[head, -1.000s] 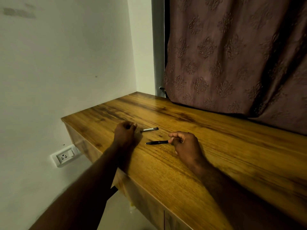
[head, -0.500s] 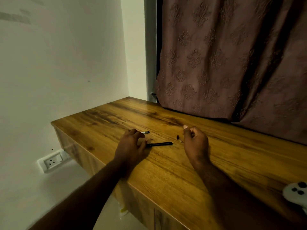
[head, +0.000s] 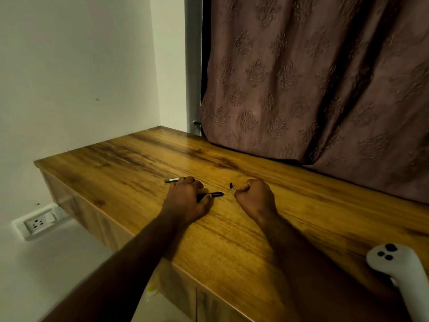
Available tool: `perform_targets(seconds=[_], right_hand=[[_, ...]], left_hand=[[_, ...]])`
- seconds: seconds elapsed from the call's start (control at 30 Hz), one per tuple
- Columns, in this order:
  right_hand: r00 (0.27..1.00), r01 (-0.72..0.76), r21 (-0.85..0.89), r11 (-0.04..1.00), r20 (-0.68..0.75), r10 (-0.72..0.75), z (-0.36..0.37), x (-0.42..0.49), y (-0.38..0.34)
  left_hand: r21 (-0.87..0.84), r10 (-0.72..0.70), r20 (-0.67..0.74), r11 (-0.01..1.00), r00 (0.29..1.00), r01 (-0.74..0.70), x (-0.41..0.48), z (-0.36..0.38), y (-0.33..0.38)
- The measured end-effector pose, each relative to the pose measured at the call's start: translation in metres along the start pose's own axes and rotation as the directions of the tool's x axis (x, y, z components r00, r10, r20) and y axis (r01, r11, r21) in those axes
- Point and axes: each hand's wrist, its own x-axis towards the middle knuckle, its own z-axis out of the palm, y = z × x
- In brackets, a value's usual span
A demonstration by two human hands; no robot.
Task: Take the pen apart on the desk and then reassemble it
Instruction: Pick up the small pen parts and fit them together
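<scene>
Head view. Left hand (head: 183, 201) rests on the desk (head: 255, 240), thumb and curled fingers gripping the black pen barrel (head: 214, 194), whose end projects to the right. A grey pen piece (head: 170, 181) lies just beside its fingertips. Right hand (head: 254, 196), fingers curled, pinches a small black-tipped part (head: 231, 185). White controller (head: 394, 268) lies well apart.

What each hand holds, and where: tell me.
The left hand grips the black barrel by its back end; the right hand pinches a thin inner piece by its near end.
</scene>
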Motion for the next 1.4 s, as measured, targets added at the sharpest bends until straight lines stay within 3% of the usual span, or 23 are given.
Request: perform_targets(seconds=[0.23, 0.7, 0.93, 1.07, 1.17, 1.3, 1.4], right_hand=[[0.999, 0.034, -0.166, 0.985, -0.032, -0.040, 0.005, 0.002, -0.004], [0.995, -0.020, -0.199, 0.980, -0.097, 0.000, 0.006, 0.002, -0.005], [0.990, -0.083, -0.044, 0.996, -0.117, 0.077, 0.001, 0.001, -0.006], [0.991, -0.041, 0.036, 0.999, -0.130, 0.046, 0.002, 0.000, -0.003], [0.992, 0.039, 0.262, 0.964, -0.123, -0.007, 0.002, -0.006, -0.011], [0.998, 0.043, 0.569, 0.821, -0.054, -0.015, 0.014, -0.021, -0.035], [0.995, 0.076, 0.647, 0.759, 0.006, -0.104, 0.027, -0.034, -0.050]], left_hand=[[-0.029, 0.015, 0.053, 0.999, 0.998, -0.014, 0.000, -0.001, 0.003], [-0.072, 0.022, 0.040, 0.997, 0.999, -0.019, -0.001, -0.003, 0.006], [-0.108, 0.042, -0.029, 0.993, 0.999, -0.045, -0.001, -0.001, 0.003], [-0.140, 0.027, -0.065, 0.989, 0.998, -0.036, -0.004, -0.002, 0.006], [-0.320, -0.054, -0.165, 0.947, 0.985, -0.002, -0.013, -0.014, 0.013], [-0.519, -0.211, -0.311, 0.855, 0.927, 0.020, -0.018, -0.026, 0.017], [-0.683, -0.330, -0.288, 0.729, 0.899, 0.049, -0.017, -0.031, 0.016]])
